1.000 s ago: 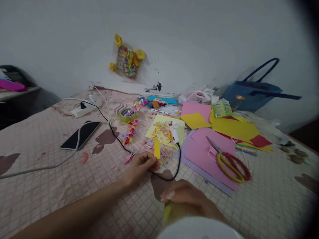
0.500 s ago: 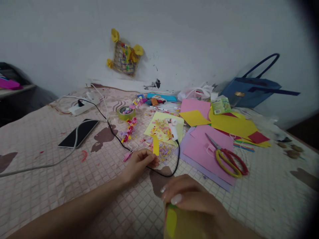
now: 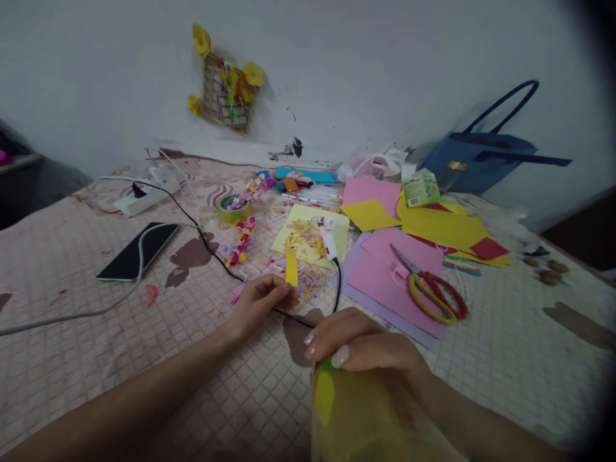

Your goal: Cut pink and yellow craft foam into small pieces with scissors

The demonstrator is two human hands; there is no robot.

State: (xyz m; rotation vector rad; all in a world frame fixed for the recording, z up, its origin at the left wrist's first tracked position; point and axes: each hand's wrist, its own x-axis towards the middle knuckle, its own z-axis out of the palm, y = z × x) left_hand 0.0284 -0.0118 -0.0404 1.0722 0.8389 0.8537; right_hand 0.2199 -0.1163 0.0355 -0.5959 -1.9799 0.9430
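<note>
Between the thumb and fingers of my left hand [image 3: 264, 300], a yellow paper strip [image 3: 291, 267] stands up over the table. My right hand [image 3: 366, 346] is closed on the top edge of a tan, see-through bag or sheet [image 3: 366, 410] with yellow and green patches, close to the camera; its lower part runs out of view. Beyond my left hand lie paper scraps [image 3: 312, 282] and a pale yellow sheet [image 3: 289, 237] with a white hot glue gun [image 3: 328, 240] on it. A decorated pink stick [image 3: 240, 242] rests to their left.
Red-and-yellow scissors [image 3: 433, 295] lie on pink paper [image 3: 375, 276] at the right. A black cord [image 3: 219, 256] crosses the table near my left hand. A phone [image 3: 139, 251], power strip [image 3: 144, 197], tape roll [image 3: 233, 208] and blue bag [image 3: 474, 160] are farther off.
The view has shifted, so the table's things sit higher and farther left. My right hand and the tan thing have come higher into view. My left hand still holds the yellow strip.
</note>
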